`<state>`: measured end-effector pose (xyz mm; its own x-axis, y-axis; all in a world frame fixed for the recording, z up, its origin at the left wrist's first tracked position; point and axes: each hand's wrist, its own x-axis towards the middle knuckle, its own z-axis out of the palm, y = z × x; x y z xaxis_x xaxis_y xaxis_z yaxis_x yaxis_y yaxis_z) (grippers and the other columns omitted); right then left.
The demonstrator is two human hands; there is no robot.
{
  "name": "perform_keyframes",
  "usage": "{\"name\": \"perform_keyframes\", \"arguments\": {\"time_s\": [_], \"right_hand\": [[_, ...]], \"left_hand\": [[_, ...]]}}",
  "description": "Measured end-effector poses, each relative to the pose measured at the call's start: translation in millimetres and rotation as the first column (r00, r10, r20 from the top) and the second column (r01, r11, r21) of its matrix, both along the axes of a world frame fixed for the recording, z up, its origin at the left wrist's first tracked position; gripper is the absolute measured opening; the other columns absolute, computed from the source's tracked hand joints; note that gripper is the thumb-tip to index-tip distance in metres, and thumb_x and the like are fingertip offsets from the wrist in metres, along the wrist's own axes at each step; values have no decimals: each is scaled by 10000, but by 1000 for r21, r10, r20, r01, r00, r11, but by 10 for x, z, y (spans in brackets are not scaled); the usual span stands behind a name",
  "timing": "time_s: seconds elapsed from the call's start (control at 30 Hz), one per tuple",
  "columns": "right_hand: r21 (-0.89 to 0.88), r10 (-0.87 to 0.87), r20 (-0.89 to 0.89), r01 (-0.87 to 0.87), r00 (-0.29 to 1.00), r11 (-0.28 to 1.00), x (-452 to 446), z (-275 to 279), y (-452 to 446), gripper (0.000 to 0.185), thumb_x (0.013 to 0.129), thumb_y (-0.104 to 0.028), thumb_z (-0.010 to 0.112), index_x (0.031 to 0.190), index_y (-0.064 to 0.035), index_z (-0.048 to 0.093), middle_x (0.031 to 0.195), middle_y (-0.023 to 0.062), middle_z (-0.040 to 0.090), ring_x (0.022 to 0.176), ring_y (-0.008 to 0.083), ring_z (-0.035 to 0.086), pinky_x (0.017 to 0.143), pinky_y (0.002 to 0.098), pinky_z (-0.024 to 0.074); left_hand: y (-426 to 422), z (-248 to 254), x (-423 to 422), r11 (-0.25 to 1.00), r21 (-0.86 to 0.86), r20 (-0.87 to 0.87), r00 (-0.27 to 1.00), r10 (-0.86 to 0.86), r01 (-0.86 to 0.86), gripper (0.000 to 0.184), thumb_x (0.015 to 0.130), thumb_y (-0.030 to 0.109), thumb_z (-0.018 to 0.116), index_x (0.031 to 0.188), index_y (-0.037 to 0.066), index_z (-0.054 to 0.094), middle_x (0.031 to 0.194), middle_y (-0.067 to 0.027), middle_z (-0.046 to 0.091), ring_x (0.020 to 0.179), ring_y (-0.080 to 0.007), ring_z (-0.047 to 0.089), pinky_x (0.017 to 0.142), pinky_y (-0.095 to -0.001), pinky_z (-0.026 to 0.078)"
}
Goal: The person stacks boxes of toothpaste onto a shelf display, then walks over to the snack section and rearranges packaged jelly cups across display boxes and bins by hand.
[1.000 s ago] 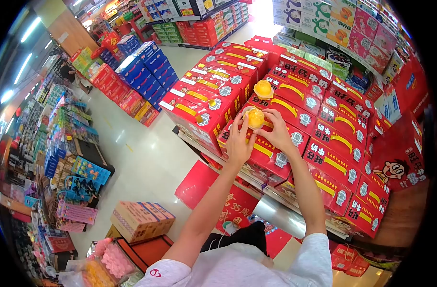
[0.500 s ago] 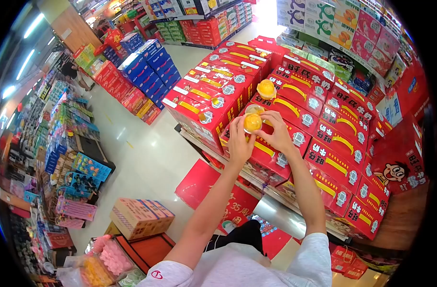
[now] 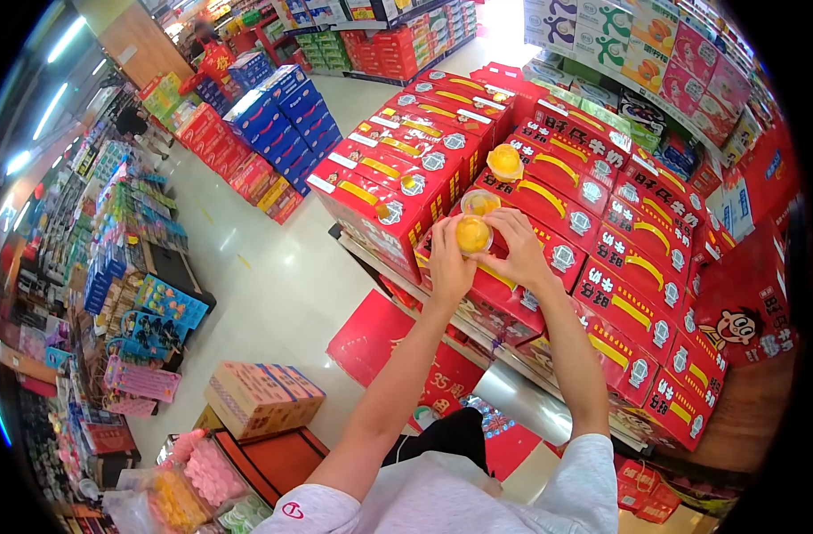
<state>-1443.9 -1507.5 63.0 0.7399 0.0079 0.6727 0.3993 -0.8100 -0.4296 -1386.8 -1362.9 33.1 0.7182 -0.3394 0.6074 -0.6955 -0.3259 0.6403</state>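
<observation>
Between the fingertips of both hands is a small, round yellow item with a clear plastic rim (image 3: 472, 234); its exact kind is not plain. My left hand (image 3: 447, 267) grips its left side, and my right hand (image 3: 519, 253) pinches it from the right. Just beyond my fingers, a clear plastic cup-like piece (image 3: 479, 204) with some yellow in it rests on the red milk cartons (image 3: 562, 218). Farther back on the cartons sits another yellow item in clear plastic (image 3: 505, 163). My fingers hide parts of the held item.
Red gift cartons with yellow handles form a broad waist-high stack before me. Blue cartons (image 3: 286, 120) stand across the aisle floor (image 3: 246, 294). At lower left are a cardboard box (image 3: 260, 400) and bagged pink goods (image 3: 213, 472). A silvery cylinder (image 3: 522, 405) lies below the stack's edge.
Both hands stay around the yellow item, which has turned or tilted slightly. The clear piece behind my fingers shows more fully now. The whole view has shifted a little.
</observation>
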Motion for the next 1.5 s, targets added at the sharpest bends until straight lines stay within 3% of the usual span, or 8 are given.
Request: {"name": "perform_keyframes", "arguments": {"time_s": [0.27, 0.37, 0.47, 0.8, 0.93, 1.0, 1.3, 1.5], "right_hand": [[-60, -4, 194, 16, 981, 998, -26, 83, 161, 520, 651, -352, 791, 1062, -69, 647, 862, 74, 617, 779, 259, 574, 718, 362, 484], [16, 17, -31, -17, 999, 1000, -20, -103, 41, 333, 723, -287, 758, 959, -60, 699, 686, 61, 610, 587, 174, 553, 564, 308, 465], [519, 318, -338, -107, 886, 848, -84, 92, 149, 242, 796, -216, 702, 961, -39, 696, 707, 60, 650, 604, 104, 572, 555, 273, 456], [619, 637, -536, -256, 554, 743, -65, 47, 115, 287, 867, -197, 626, 1092, -23, 670, 816, 51, 698, 700, 61, 583, 625, 240, 477], [595, 663, -709, -300, 241, 746, -91, 231, 75, 271, 873, -156, 623, 1116, -42, 668, 781, 38, 689, 644, 50, 585, 595, 231, 481], [632, 709, -685, -347, 166, 692, -116, 159, 114, 282, 860, -133, 638, 1129, -52, 663, 757, 31, 679, 635, 48, 590, 581, 226, 482], [38, 371, -688, -480, 624, 877, -515, 289, 680, 195, 740, -150, 757, 907, -51, 732, 749, 95, 690, 651, 140, 638, 592, 272, 490], [494, 618, -602, -373, 505, 786, -894, -610, 1922, 229, 848, -100, 626, 1053, -6, 664, 950, 140, 672, 827, 207, 643, 734, 302, 497]], "left_hand": [[153, -30, -48, 985, -111, -59, 989, -136, 129, 592, 730, 16, 677, 1262, 20, 417, 1156, -202, 528, 1060, -369, 547, 884, -388, 459], [177, -17, -180, 979, -117, -190, 964, -187, 167, 480, 796, 84, 674, 1228, 7, 477, 1047, -201, 610, 963, -320, 621, 820, -356, 494], [325, 7, -365, 989, -54, -358, 922, -147, 137, 364, 870, 154, 623, 1182, -8, 530, 934, -171, 655, 896, -248, 648, 807, -341, 495], [561, -239, -635, 883, -403, -542, 715, -442, 240, 408, 965, 253, 504, 1275, -10, 461, 1054, -111, 610, 974, -152, 578, 843, -294, 464], [838, -69, -820, 960, -87, -589, 763, -265, 266, 437, 942, 310, 520, 1263, 17, 478, 873, -175, 649, 783, -224, 656, 714, -338, 494], [981, -16, -899, 949, 26, -622, 748, -232, 315, 418, 909, 279, 531, 1226, 11, 481, 1002, -290, 598, 930, -425, 600, 778, -428, 488], [1474, -283, -1246, 958, 8, -589, 776, -227, 286, 408, 915, 353, 520, 1163, 32, 556, 940, -226, 645, 854, -366, 645, 736, -422, 508], [2638, -661, -1611, 981, -79, -643, 743, -187, 178, 436, 891, 388, 556, 1198, 80, 571, 974, -170, 664, 863, -289, 658, 765, -396, 510]]}}
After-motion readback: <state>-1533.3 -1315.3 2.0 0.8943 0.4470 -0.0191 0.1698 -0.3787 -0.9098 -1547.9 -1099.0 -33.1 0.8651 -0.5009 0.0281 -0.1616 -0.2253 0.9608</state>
